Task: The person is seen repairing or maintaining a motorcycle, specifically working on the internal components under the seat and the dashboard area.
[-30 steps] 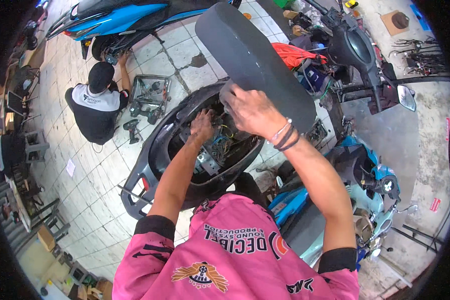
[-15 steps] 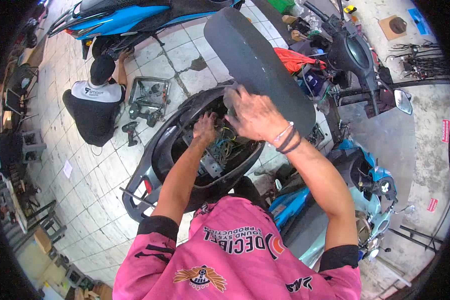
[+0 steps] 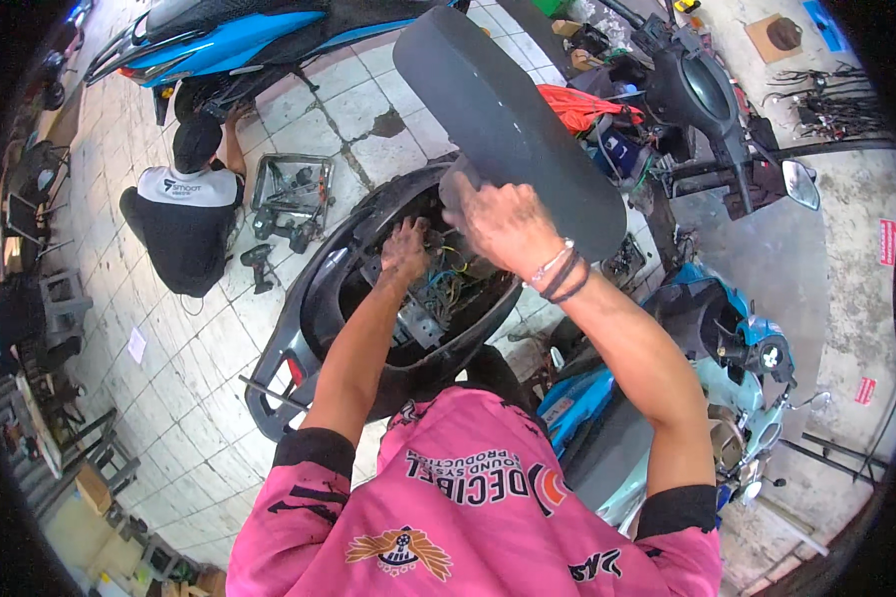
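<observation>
Reaching into a dark-grey plastic scooter (image 3: 428,368): left hand (image 3: 405,251); right hand (image 3: 505,223)'s at its two o'clock, can't tell if either's pinching.

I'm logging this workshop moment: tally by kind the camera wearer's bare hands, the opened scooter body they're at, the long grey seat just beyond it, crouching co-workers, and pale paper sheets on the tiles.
Wearer's bare hands: 2 (left hand, right hand)
Opened scooter body: 1
Long grey seat: 1
Crouching co-worker: 1
Pale paper sheet: 1
Total: 6
</observation>
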A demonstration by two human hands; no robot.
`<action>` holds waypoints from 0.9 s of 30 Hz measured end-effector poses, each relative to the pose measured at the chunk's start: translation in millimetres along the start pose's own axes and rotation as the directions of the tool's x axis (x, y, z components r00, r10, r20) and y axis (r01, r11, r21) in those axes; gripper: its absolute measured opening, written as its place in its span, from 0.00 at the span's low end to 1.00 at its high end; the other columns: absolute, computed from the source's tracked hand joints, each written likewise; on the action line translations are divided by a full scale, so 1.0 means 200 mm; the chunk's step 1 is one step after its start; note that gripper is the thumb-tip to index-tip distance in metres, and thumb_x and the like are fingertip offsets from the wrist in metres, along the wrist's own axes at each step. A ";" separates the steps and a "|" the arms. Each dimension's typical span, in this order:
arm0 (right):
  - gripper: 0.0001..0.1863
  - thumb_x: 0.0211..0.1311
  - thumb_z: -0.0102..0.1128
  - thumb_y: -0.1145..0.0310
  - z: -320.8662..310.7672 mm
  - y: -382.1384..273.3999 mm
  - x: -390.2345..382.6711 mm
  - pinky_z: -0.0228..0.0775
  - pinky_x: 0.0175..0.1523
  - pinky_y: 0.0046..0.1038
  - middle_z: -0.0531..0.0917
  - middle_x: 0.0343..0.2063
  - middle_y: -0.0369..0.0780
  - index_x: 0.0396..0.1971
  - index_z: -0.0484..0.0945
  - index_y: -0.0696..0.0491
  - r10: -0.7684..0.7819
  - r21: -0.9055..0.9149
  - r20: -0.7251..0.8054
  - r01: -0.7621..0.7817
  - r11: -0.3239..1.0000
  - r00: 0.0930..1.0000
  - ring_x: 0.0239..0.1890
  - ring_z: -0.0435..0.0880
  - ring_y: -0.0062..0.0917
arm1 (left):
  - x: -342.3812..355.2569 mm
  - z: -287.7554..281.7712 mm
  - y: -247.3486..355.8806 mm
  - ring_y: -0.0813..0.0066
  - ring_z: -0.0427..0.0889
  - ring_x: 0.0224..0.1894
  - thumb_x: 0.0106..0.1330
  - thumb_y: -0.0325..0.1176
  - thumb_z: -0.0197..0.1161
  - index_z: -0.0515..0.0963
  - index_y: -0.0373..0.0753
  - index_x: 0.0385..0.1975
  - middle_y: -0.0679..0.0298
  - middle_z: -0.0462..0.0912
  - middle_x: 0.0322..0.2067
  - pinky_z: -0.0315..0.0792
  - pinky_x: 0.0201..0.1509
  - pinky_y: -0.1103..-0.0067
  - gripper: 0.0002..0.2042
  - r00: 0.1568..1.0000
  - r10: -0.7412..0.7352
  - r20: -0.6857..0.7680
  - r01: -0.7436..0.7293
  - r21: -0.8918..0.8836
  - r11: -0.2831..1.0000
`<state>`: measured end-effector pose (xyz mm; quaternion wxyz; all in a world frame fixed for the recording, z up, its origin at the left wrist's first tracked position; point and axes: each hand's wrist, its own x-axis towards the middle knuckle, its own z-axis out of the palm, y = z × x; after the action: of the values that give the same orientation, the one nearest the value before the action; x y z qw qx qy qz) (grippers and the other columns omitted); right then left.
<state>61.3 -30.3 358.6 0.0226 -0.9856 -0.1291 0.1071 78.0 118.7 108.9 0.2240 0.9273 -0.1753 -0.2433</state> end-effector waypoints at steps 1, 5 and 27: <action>0.24 0.52 0.65 0.67 0.00 0.00 0.00 0.81 0.38 0.44 0.81 0.39 0.52 0.50 0.71 0.57 0.024 -0.018 0.008 -0.023 1.000 1.000 0.36 0.87 0.47 | 0.00 0.00 0.00 0.52 0.73 0.63 0.59 0.48 0.72 0.68 0.45 0.64 0.55 0.72 0.60 0.74 0.63 0.61 0.34 0.999 0.018 -0.030 -0.019 -0.005 1.000; 0.15 0.62 0.62 0.64 0.03 0.02 -0.03 0.79 0.34 0.44 0.84 0.26 0.47 0.44 0.74 0.55 -0.161 0.073 -0.181 0.177 0.982 0.970 0.29 0.87 0.45 | 0.02 0.03 -0.02 0.52 0.72 0.64 0.58 0.50 0.72 0.67 0.45 0.65 0.54 0.72 0.61 0.74 0.63 0.61 0.36 0.999 0.012 0.036 -0.013 0.015 1.000; 0.16 0.62 0.62 0.61 0.08 -0.03 -0.03 0.79 0.33 0.41 0.83 0.27 0.46 0.45 0.76 0.55 -0.208 0.039 -0.377 0.240 0.970 0.903 0.29 0.86 0.41 | 0.03 0.07 -0.04 0.51 0.72 0.64 0.57 0.49 0.73 0.69 0.47 0.62 0.55 0.72 0.58 0.74 0.63 0.58 0.33 0.999 0.016 -0.036 -0.016 0.003 1.000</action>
<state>51.2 -26.1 345.5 0.1003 -0.9648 -0.2302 -0.0786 77.4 116.9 91.2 0.2278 0.9304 -0.1791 -0.2246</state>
